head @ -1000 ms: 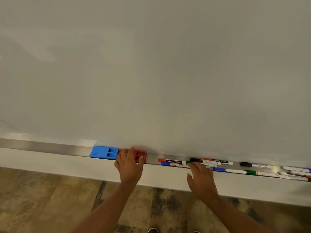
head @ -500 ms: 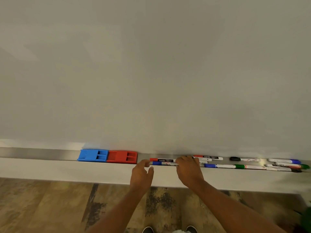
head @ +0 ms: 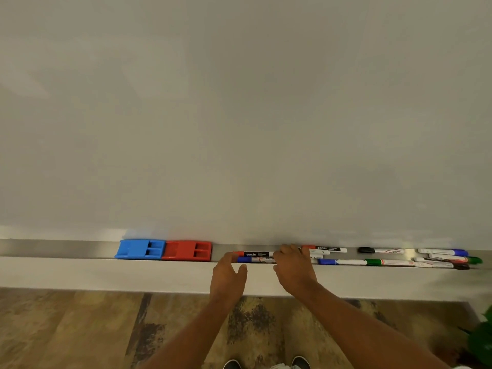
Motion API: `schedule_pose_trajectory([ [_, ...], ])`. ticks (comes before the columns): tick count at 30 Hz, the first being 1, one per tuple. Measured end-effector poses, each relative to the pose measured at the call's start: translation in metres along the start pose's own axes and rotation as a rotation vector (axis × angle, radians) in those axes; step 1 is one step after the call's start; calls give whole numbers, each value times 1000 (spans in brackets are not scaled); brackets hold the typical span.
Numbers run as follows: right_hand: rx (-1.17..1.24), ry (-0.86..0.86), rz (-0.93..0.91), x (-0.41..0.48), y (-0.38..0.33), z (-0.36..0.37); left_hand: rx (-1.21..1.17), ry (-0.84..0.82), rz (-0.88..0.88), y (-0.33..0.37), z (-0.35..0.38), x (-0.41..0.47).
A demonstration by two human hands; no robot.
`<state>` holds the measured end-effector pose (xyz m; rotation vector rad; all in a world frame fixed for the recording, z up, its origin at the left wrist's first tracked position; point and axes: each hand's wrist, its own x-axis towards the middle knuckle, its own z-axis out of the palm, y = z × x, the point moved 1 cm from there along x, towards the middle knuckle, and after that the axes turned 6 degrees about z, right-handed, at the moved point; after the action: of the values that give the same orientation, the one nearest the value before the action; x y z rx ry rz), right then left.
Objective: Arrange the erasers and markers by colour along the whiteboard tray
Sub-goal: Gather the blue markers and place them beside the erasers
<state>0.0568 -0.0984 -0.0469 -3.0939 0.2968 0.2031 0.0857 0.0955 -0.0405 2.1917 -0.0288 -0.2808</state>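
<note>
Blank whiteboard [head: 239, 115] above steel tray [head: 53, 248]; mottled wood floor [head: 66, 328] below. Blue eraser [head: 140, 249] touching red eraser [head: 187, 251]. Left hand [head: 228, 274] open beside markers [head: 257, 257]; right hand [head: 294, 265] covering them, grasp unclear.

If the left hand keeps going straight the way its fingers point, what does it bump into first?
Probably the red-capped marker in the tray; the left hand already has its fingertips at that marker's cap end. Depth is hard to judge.

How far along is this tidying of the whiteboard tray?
Early. The blue eraser and red eraser already sit side by side at the left. Both hands, left hand and right hand, are on the red marker and blue marker. The mixed markers further right remain unsorted.
</note>
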Motion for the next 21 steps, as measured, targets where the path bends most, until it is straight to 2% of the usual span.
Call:
schedule_pose_trajectory([
  [11, 28, -51, 22, 0, 0, -3, -132, 72, -37, 19, 8, -6],
  [21, 133, 46, 29, -6, 13, -3, -350, 142, -37, 37, 9, -19],
])
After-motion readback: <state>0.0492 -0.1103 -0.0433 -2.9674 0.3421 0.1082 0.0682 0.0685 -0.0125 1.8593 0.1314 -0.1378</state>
